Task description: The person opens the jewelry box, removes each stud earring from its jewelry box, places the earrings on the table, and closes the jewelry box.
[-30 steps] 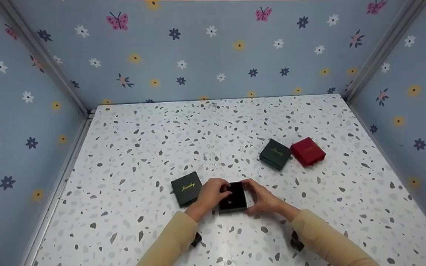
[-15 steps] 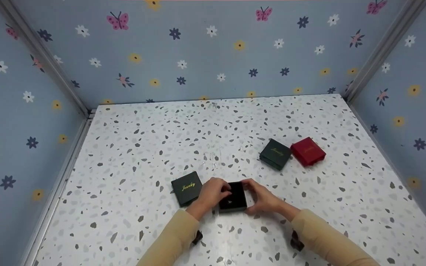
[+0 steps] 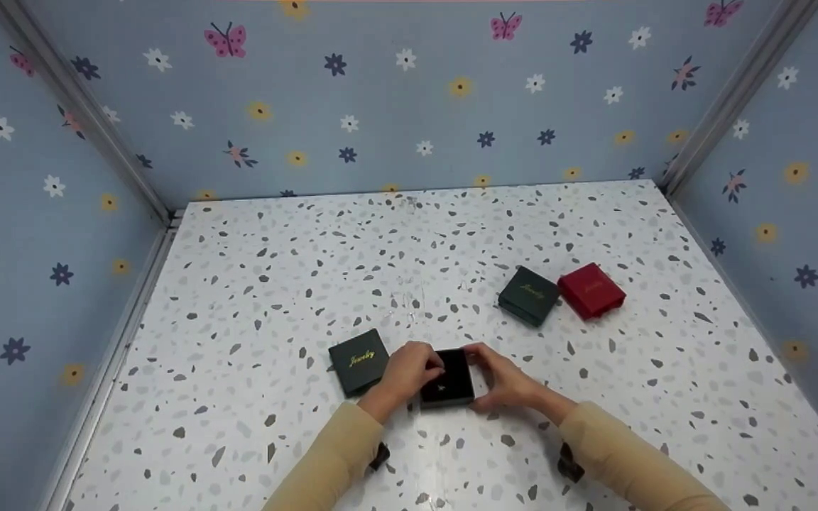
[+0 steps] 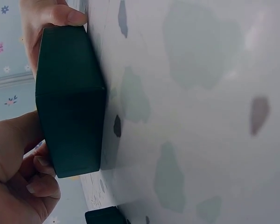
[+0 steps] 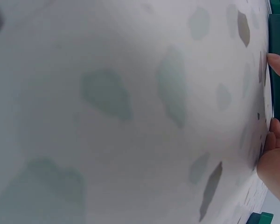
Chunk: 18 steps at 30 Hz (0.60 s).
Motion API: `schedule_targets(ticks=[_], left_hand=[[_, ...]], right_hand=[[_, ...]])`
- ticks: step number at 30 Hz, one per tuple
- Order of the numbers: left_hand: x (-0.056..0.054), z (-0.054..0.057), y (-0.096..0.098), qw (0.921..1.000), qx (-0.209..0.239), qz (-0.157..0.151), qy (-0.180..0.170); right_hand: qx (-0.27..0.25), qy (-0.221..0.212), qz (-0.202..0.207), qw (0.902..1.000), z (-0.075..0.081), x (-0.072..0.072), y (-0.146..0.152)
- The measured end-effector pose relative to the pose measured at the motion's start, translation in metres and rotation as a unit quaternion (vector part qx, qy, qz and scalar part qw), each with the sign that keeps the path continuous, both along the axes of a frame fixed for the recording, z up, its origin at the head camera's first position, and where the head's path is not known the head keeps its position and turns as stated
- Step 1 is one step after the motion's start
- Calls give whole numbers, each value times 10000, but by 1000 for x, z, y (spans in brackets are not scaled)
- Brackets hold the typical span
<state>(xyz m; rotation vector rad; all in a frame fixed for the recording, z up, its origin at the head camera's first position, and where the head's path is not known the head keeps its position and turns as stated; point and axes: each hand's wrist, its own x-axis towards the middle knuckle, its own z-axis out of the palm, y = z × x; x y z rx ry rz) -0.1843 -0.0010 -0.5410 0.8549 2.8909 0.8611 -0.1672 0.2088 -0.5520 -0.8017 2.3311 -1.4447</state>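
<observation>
A dark green jewelry box (image 3: 448, 404) stands uncovered at the front middle of the table, its black padded inside (image 3: 459, 376) facing up. A small silvery piece of jewelry (image 3: 441, 388) shows on the padding. My right hand (image 3: 505, 383) holds the box from the right, thumb at the near corner and fingers at the far one. Over the box's left edge reaches my left hand (image 3: 407, 370), fingers curled and fingertips at the padding; I cannot tell if they pinch anything. The left wrist view shows the box's plain green sides (image 4: 72, 102) between both hands.
Left of the left hand lies a green lid (image 3: 359, 362) with gold "Jewelry" lettering. Farther back on the right, a closed green box (image 3: 530, 297) sits beside a red box (image 3: 591, 291). Flower-patterned walls (image 3: 409, 99) border the speckled table (image 3: 274, 284).
My left fingers have shifted very slightly over the padding, and the silvery piece shows a little more plainly. The right hand, the box and the other boxes have stayed in place.
</observation>
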Motion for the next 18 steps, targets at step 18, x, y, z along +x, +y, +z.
schedule_targets(ticks=[18], left_hand=[[-3,0,0,9993,218,117,-292]], right_hand=[[23,94,39,9999,7,1,-1]])
